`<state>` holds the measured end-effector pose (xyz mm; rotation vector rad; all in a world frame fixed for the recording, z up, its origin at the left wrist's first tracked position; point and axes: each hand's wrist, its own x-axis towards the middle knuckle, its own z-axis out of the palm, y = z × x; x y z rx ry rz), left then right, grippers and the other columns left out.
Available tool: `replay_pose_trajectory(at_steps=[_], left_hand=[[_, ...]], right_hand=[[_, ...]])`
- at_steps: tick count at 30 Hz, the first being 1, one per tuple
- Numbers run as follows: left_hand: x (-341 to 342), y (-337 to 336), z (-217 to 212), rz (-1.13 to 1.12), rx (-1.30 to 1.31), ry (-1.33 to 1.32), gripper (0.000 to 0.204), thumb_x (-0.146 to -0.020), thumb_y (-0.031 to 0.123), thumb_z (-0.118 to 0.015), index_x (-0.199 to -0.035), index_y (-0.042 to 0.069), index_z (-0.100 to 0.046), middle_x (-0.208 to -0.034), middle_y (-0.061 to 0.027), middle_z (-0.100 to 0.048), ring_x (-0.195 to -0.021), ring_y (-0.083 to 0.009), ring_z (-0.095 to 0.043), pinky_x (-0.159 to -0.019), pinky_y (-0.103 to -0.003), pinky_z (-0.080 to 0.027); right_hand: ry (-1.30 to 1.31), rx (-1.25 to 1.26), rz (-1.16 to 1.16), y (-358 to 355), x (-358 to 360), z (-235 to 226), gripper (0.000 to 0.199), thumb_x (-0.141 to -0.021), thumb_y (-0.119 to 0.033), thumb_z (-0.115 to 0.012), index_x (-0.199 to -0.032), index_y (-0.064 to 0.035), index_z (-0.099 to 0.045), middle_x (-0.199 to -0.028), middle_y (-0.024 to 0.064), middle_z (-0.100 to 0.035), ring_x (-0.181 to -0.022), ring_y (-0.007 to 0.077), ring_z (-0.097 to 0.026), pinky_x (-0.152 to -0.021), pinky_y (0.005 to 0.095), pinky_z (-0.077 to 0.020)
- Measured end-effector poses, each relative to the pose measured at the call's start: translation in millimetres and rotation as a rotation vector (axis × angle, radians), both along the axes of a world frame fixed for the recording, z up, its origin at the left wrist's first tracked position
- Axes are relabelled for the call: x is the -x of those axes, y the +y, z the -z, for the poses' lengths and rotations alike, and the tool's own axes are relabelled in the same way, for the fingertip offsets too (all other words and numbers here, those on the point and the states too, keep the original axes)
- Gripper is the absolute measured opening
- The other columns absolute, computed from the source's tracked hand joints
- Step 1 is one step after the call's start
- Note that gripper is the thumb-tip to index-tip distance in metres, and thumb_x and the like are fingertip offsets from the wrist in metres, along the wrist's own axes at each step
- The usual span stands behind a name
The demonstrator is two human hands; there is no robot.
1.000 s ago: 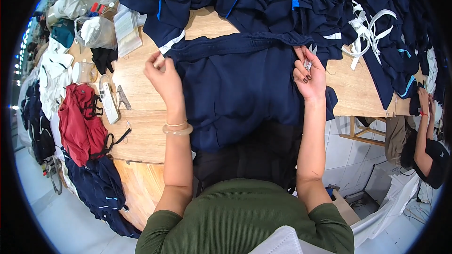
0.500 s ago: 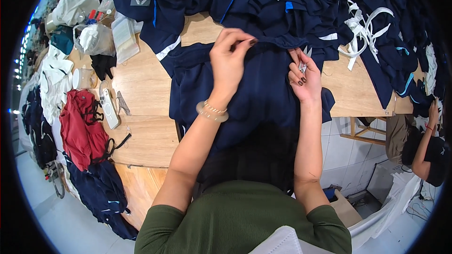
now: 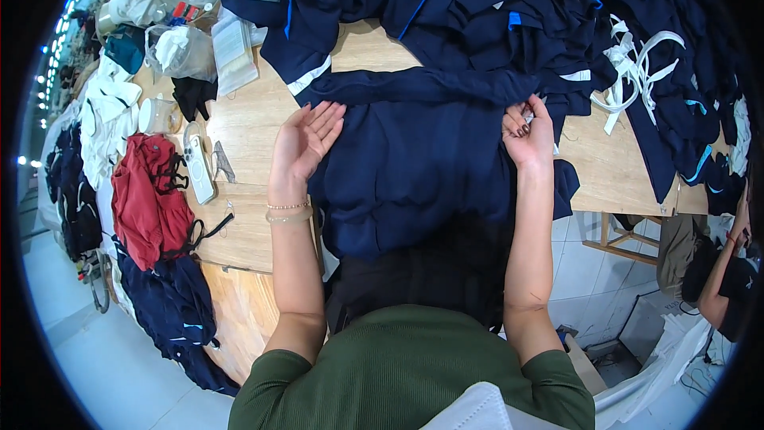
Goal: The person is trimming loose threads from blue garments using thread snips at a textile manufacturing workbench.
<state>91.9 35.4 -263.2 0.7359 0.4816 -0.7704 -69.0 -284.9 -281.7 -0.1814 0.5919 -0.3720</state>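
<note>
Navy garment [image 3: 414, 167] lies spread on the wooden table [image 3: 247, 127] before me, its sleeve stretched across the top. My left hand [image 3: 304, 143] hovers flat and released at its left edge, fingers spread. My right hand [image 3: 528, 134] pinches the fabric at the right side, below a pile of navy clothes [image 3: 493, 8].

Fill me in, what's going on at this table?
A person at a wooden table is working on a navy garment spread flat in front of them. The left hand is open, palm up, at the garment's left edge. The right hand pinches the fabric at its right edge. More navy clothes are piled behind, a red garment lies to the left.
</note>
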Motion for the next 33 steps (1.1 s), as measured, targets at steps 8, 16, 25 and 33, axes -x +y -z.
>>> replay_pose_trajectory(at_steps=[8, 16, 25, 33], left_hand=[[8.9, -18.2, -8.5, 0.088, 0.201, -0.113, 0.037, -0.101, 0.029, -0.041, -0.116, -0.001, -0.056, -0.121, -0.019, -0.06, -0.118, -0.0295, -0.056, -0.105, -0.043, -0.041], [32.6, 13.2, -13.1, 0.298, 0.137, -0.276, 0.029, -0.097, 0.022, -0.053, -0.116, 0.0, -0.053, -0.107, -0.0121, -0.065, -0.096, -0.0189, -0.065, -0.089, -0.028, -0.052], [36.3, 13.5, -15.3, 0.313, -0.015, -0.48, 0.025, -0.094, 0.011, -0.057, -0.117, 0.004, -0.053, -0.099, -0.0051, -0.064, -0.091, -0.0108, -0.065, -0.082, -0.023, -0.054], [0.2, 5.9, -39.7, 0.088, 0.359, -0.485, 0.028, -0.099, 0.012, -0.046, -0.125, 0.005, -0.05, -0.116, -0.0075, -0.063, -0.104, -0.0189, -0.063, -0.094, -0.035, -0.051]], right_hand=[[-0.128, 0.058, -0.03, 0.0, 11.5, -3.9, 0.027, -0.099, -0.031, -0.046, -0.09, -0.0116, -0.062, -0.075, -0.0034, -0.06, -0.045, 0.0074, -0.032, -0.04, 0.0218, -0.0272], [-0.2, 0.111, -0.303, -1.6, 42.2, 2.0, 0.035, -0.099, -0.033, -0.046, -0.115, -0.0047, -0.059, -0.107, 0.0065, -0.068, -0.071, 0.0117, -0.066, -0.044, 0.0165, -0.0415], [0.159, 0.55, -0.41, 21.9, 63.8, -29.7, 0.038, -0.078, -0.005, -0.066, -0.114, 0.0006, -0.055, -0.085, 0.0014, -0.061, -0.075, 0.0068, -0.059, -0.065, 0.0165, -0.0447], [-0.081, 0.471, -0.431, 0.7, 43.2, -84.9, 0.029, -0.083, -0.009, -0.065, -0.109, -0.0003, -0.056, -0.082, 0.0016, -0.061, -0.064, 0.0096, -0.057, -0.057, 0.0219, -0.0463]])
